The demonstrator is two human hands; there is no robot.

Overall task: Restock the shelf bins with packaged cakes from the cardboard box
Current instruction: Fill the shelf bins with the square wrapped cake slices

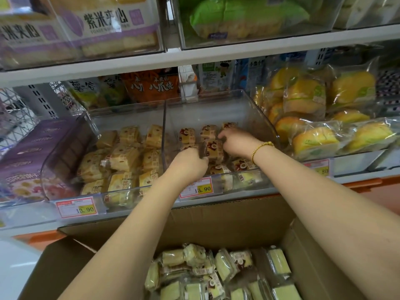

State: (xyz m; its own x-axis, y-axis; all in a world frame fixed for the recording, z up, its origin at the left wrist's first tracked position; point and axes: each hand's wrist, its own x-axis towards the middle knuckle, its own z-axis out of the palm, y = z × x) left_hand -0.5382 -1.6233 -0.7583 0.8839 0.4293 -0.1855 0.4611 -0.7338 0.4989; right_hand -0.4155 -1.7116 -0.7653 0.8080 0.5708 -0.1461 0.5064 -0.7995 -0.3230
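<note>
Both my hands reach into the clear middle shelf bin (268, 124), which holds several wrapped cakes with red labels. My left hand (190, 162) has its fingers curled on a wrapped cake (213, 149) at the bin's centre. My right hand (234, 140), with a gold bracelet on the wrist, pinches the same cake from the far side. Below my arms the open cardboard box (227, 221) holds several more packaged cakes (223, 269), pale yellow-green in clear wrap.
A second clear bin (65, 148) to the left is filled with yellow wrapped cakes. Bagged yellow buns (313, 137) lie to the right, a purple box (28, 152) to the far left. Price tags (195, 189) line the shelf edge. Another shelf hangs close above.
</note>
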